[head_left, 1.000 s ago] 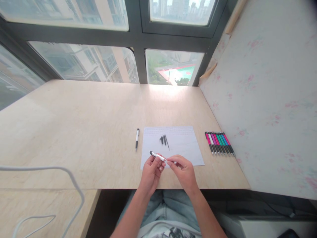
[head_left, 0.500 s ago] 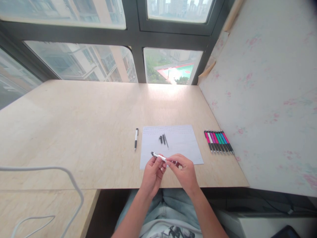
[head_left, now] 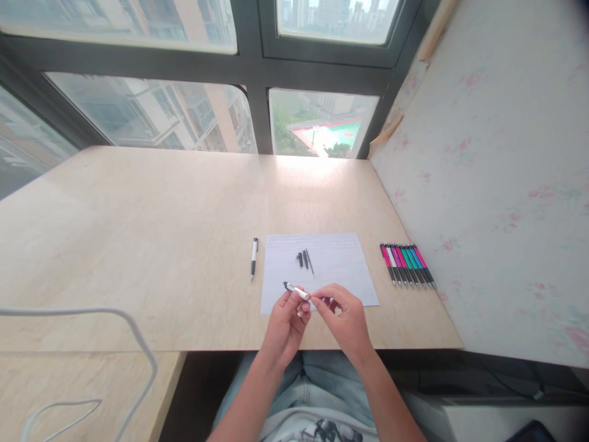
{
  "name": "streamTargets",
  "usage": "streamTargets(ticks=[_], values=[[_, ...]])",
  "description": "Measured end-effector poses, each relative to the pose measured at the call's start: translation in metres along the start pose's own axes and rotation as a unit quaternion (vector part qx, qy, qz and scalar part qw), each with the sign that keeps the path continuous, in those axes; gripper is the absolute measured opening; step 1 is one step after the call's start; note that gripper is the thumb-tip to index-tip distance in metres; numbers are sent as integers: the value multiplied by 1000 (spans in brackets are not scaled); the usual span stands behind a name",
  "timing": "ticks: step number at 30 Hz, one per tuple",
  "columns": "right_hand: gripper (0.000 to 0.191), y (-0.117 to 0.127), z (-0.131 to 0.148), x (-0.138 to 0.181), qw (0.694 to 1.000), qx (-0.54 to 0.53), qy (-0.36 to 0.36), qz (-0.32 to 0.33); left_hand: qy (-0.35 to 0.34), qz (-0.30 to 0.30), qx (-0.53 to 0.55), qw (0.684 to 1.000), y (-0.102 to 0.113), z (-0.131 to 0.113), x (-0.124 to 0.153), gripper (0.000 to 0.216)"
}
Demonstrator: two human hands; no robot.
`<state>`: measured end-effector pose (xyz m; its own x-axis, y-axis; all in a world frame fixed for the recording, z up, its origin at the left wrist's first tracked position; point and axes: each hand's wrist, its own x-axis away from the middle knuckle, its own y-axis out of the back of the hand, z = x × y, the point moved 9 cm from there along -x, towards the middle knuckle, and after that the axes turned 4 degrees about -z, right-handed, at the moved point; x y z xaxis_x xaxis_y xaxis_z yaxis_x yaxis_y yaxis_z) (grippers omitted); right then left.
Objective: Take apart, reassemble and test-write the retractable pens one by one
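My left hand [head_left: 288, 319] is closed round a white pen barrel [head_left: 300, 291], whose black clip end points up and to the left. Thumb and forefinger of my right hand [head_left: 340, 313] are pinched together at the barrel's lower right end; whatever lies between them is too small to make out. Just beyond, on a sheet of paper [head_left: 340, 264], lie a short black pen part [head_left: 300, 259], a black grip sleeve [head_left: 305, 259] and a thin dark refill [head_left: 310, 262], side by side.
A whole white-and-black pen [head_left: 254, 259] lies left of the paper. Several coloured pens [head_left: 407, 265] form a row on the right, near the papered wall [head_left: 497, 184]. A pale cable [head_left: 133, 328] loops over the table's left front. Windows stand behind the table [head_left: 184, 202].
My right fingertips have shifted slightly off the barrel's end, and more of that end shows. The barrel stays in my left hand. The parts on the paper have not moved.
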<state>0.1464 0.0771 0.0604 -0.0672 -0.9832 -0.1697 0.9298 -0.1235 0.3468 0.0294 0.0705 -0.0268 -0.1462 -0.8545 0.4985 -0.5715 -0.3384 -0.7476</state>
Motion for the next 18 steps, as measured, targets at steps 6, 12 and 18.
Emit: streamTargets(ticks=[6, 12, 18], values=[[11, 3, -27, -16, 990, 138, 2, -21, -16, -5, -2, 1000, 5, -10, -7, 21], [23, -21, -43, -47, 928, 372, -27, 5, -82, 1, -77, 994, 11, -22, -16, 23], [20, -39, -45, -62, 883, 463, -73, 37, -90, 3, -109, 990, 13, -20, -16, 25]])
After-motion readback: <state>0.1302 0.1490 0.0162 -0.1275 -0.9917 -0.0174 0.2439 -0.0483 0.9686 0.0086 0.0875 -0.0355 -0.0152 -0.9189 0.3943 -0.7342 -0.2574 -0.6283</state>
